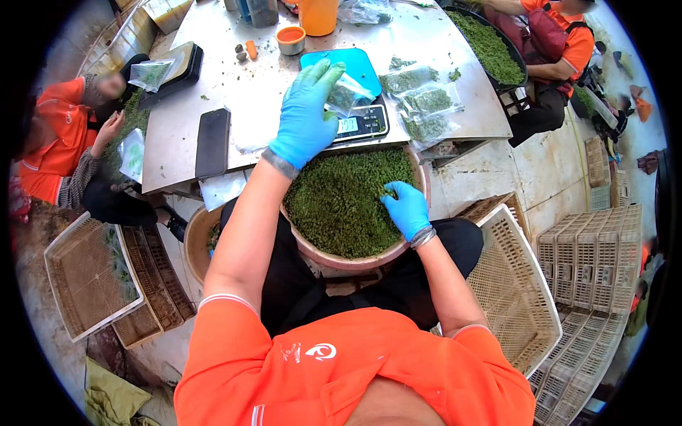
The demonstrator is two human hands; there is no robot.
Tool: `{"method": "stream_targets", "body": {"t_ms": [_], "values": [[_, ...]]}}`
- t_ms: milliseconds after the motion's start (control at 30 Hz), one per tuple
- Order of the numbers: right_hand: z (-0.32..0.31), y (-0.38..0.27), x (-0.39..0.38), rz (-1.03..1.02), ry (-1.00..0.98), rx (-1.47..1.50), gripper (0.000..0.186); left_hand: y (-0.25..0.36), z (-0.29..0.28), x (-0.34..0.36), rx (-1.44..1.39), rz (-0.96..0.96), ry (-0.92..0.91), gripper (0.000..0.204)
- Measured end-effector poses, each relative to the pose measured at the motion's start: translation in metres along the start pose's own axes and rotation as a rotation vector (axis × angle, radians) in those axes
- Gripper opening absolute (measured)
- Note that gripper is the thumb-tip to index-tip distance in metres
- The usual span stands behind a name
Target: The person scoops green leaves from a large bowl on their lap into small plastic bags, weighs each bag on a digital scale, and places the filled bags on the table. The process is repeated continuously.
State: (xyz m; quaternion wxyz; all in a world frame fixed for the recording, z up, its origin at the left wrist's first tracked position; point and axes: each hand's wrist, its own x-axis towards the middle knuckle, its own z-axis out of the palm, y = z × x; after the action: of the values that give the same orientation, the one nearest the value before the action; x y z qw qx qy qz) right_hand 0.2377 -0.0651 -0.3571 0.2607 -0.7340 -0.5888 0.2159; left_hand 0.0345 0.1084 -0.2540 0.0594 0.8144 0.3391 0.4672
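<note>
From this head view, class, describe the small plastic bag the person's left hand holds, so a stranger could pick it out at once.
Start at the grey metal table and find the digital scale with a turquoise platform near its front edge. Over that platform, the blue-gloved left hand holds a clear plastic bag with some green bits. The filled bags of greens lie to the right, untouched.

One head-worn fisheye view looks steeply down, close over the wearer's lap and basin [419,177]; the metal table [234,85] lies ahead.
</note>
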Motion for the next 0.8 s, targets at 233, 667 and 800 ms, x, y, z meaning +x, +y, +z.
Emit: {"method": "stream_targets", "body": {"t_ms": [233,667,800], "values": [[0.025,0.009,-0.016,-0.014,-0.307,-0.526,0.014,0.083,-0.037,-0.061,-0.347,-0.24,-1.03,0.035],[-0.031,-0.075,0.003,-0.191,-0.205,-0.151,0.021,0.061,0.006,-0.104,-0.095,-0.328,-0.76,0.022],[-0.031,-0.086,-0.005,-0.305,-0.111,-0.194,0.019,0.052,0.004,-0.111,0.077,-0.313,-0.728,0.009]]}}
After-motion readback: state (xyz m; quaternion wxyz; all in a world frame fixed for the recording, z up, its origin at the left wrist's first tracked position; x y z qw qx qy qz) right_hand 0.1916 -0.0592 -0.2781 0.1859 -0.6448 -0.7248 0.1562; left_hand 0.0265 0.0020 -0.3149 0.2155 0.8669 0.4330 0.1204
